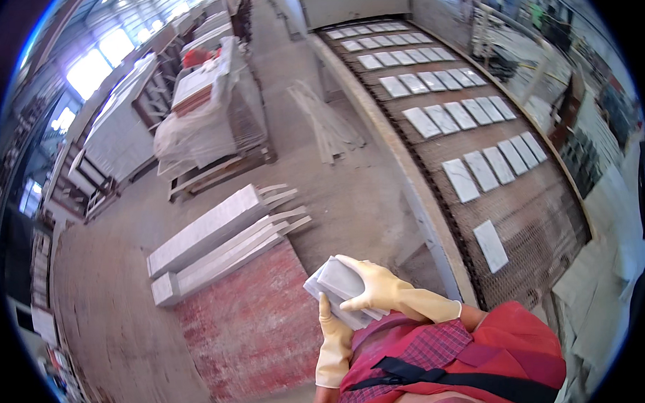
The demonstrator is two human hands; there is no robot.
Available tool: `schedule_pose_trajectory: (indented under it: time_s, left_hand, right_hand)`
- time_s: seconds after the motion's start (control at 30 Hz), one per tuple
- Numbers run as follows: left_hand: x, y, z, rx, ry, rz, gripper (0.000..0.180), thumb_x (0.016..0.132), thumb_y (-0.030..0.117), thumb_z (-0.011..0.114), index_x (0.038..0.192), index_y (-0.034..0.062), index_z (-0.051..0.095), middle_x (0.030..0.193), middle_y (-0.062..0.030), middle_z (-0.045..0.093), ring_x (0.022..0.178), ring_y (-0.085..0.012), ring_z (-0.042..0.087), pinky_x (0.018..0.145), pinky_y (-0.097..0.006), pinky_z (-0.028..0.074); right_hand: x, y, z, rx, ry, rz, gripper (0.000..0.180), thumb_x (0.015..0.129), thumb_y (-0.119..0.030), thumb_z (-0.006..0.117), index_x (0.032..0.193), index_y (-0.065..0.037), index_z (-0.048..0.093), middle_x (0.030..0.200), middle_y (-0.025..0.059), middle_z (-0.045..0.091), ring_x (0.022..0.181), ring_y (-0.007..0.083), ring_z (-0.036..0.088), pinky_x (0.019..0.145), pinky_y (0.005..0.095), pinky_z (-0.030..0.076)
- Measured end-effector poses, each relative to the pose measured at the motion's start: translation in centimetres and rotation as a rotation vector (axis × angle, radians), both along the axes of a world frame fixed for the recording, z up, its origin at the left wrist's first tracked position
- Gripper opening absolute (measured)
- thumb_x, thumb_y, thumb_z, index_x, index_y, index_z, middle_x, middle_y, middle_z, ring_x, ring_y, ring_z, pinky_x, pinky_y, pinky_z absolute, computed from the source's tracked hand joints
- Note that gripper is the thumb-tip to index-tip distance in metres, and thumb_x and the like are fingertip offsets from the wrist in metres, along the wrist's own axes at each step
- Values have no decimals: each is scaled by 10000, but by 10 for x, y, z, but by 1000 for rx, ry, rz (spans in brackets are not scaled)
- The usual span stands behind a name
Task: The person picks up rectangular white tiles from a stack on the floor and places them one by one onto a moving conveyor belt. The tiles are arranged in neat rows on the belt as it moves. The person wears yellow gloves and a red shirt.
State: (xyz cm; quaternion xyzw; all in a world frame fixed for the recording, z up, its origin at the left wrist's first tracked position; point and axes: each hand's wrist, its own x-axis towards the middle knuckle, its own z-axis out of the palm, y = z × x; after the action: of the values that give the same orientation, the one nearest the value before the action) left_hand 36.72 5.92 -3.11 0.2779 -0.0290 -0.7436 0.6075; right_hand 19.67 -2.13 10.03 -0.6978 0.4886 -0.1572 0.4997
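A small stack of white tiles (341,275) is up in both hands, close to the red shirt (441,346) and just beside the belt (536,229). Held this near, it may feel less heavy. The right hand (376,283) pinches the stack, with its fingers over the far edge and its thumb across the near side. The left hand (332,336) comes up from below, its thumb pressed on the side, maybe so the stack will not tip. Its other fingers are hidden, so I cannot tell how they sit. Both hands wear pale gloves (431,304), which may save the skin from sharp edges.

On the belt, rows of tiles (442,119) lie flat with little gaps, I think so they do not bump and each one has its own spot. One lone tile (490,246) lies at the near end, apart from the rows.

To the left, stone bars (206,230) lie side by side by the far edge of a red board (248,318), maybe to keep them tidy. Plastic (193,145) hangs round a pile on a wood frame (219,179), likely to keep dust off
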Motion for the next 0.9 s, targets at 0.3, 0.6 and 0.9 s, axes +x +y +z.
schedule_pose_trajectory:
  time_s: [0.3, 0.6, 0.9]
  left_hand:
    - [-70, 9, 49, -275, -128, -61, 982, 983, 832, 531, 1714, 192, 389, 1684, -147, 486, 1515, -394, 489, 1261, -591, 401]
    - [-86, -26, 23, -331, 249, -251, 892, 1029, 772, 479, 1714, 215, 349, 1622, -215, 524, 1225, -406, 673, 884, -627, 575]
    - [-83, -112, 15, -402, 508, -567, 1013, 998, 693, 643, 1775, 201, 220, 1750, -240, 385, 1369, -488, 595, 1064, -796, 457]
  right_hand:
    - [-77, 30, 1, 310, -589, -78, 1129, 798, -349, 933, 1736, -117, 350, 1634, 205, 536, 1485, 331, 533, 1236, 439, 429]
    - [-144, 44, -21, 526, -1131, -412, 1001, 858, -225, 832, 1720, -85, 344, 1426, 214, 640, 1115, 235, 718, 927, 369, 603]
    - [-186, 47, -75, 273, -895, -949, 964, 843, -145, 780, 1712, -39, 378, 1524, 236, 594, 1421, 284, 560, 1149, 369, 483]
